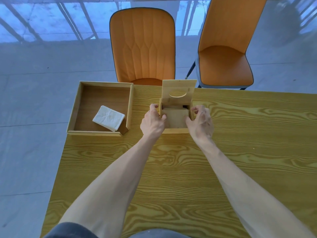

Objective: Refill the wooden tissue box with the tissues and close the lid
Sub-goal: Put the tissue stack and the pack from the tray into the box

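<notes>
The wooden tissue box (175,120) stands on the table near its far edge. Its lid (178,91), with an oval slot, is swung up and stands upright at the back. No tissues show in the open box. My left hand (152,121) grips the box's left wall, thumb on the near corner. My right hand (200,121) grips the right wall. A white stack of tissues (109,118) lies in the wooden tray (101,133) to the left, apart from both hands.
The tray sits at the table's far left corner, partly overhanging the edge. Two orange chairs (142,47) (226,54) stand beyond the yellow wood-grain table (171,169). Grey tiled floor lies to the left.
</notes>
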`<control>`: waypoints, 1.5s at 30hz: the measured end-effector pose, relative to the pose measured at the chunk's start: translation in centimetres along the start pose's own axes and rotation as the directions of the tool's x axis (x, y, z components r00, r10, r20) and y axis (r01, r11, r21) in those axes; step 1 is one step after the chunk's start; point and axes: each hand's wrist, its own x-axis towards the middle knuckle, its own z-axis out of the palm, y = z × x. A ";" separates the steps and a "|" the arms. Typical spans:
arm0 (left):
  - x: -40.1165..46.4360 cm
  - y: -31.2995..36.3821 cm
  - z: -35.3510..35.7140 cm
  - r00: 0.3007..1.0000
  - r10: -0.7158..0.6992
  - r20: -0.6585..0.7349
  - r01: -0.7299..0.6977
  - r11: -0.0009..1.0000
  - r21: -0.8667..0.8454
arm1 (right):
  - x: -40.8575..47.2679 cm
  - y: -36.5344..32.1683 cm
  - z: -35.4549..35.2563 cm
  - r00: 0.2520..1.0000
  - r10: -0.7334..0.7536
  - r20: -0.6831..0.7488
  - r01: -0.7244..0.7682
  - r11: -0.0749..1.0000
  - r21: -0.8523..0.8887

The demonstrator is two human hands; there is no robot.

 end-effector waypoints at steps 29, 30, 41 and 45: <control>4.6 -16.3 -15.3 0.983 -0.183 0.031 0.185 0.980 -0.072 | -7.5 -19.0 13.2 0.871 -0.106 0.479 0.133 0.991 -0.023; 4.8 -16.3 -15.3 0.982 -0.185 0.045 0.188 0.978 -0.086 | -7.6 -19.1 13.2 0.874 -0.109 0.473 0.144 0.989 -0.037; 7.3 -17.9 -15.5 0.939 -0.284 0.196 0.331 0.902 -0.278 | -7.9 -19.1 13.7 0.883 -0.180 0.433 0.234 0.969 -0.074; 7.4 -18.3 -15.7 0.929 -0.264 0.258 0.339 0.888 -0.310 | -7.7 -18.7 14.0 0.897 -0.183 0.403 0.214 0.976 -0.032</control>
